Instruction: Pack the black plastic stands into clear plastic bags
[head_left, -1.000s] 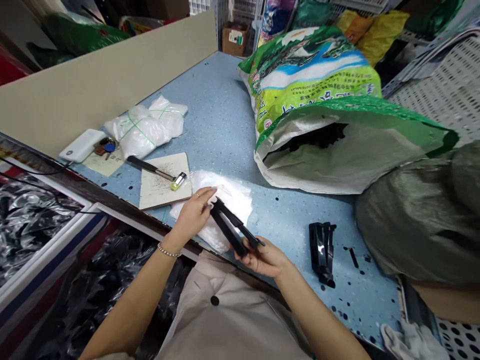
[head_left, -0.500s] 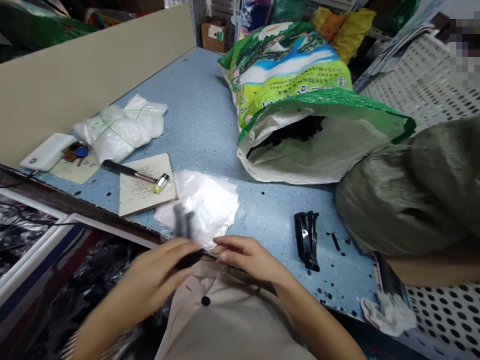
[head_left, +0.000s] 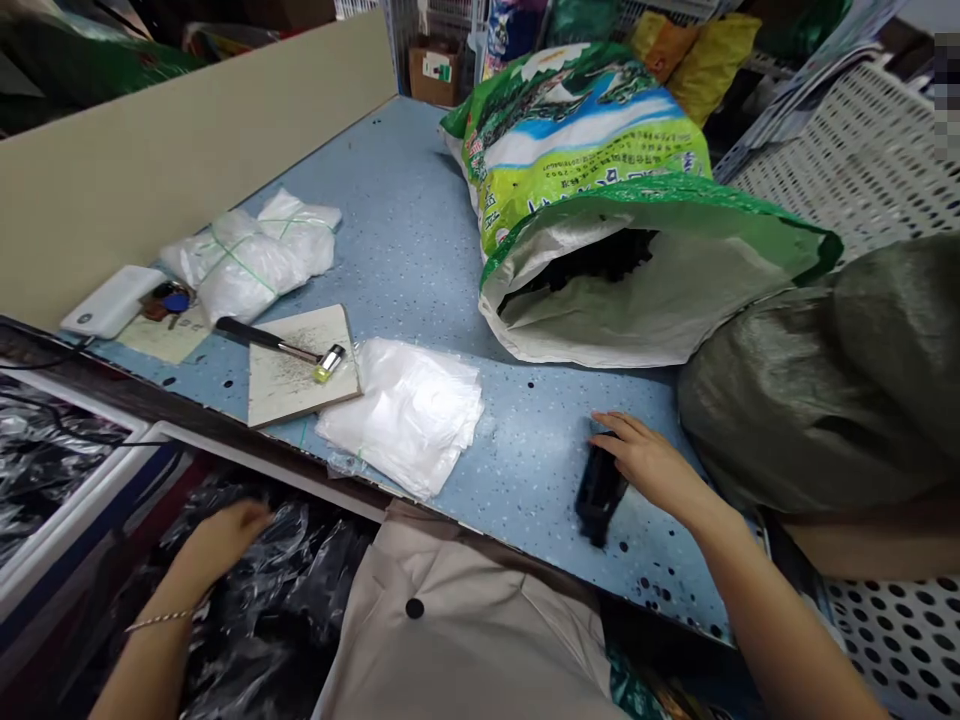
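Head view is showing beige clothes (head_left: 465, 630) closest. The left hand (head_left: 225, 545) is hanging over a bin (head_left: 112, 497) full of black packs (head_left: 277, 565). It is looking blurry, so I cannot tell if its grip is pinching anything. The right hand (head_left: 652, 465) is reaching out over the worktop (head_left: 390, 200), and its grip is pinching the far end of a black part (head_left: 598, 505). That part is pointing its other end back toward the clothes. Left of it, well apart, white bags (head_left: 409, 410) are lying in a flat pile. A board (head_left: 281, 397) is touching the bags, and a hammer (head_left: 251, 334) is resting on it. A grey sack (head_left: 780, 390) is bulging at the right. Past the board, a white box (head_left: 112, 302), keys (head_left: 176, 300) and a tied bundle (head_left: 251, 260) are lying close together. A green sack (head_left: 592, 165) is gaping open beyond the right hand. Far back, a brown box (head_left: 433, 72) is sitting.
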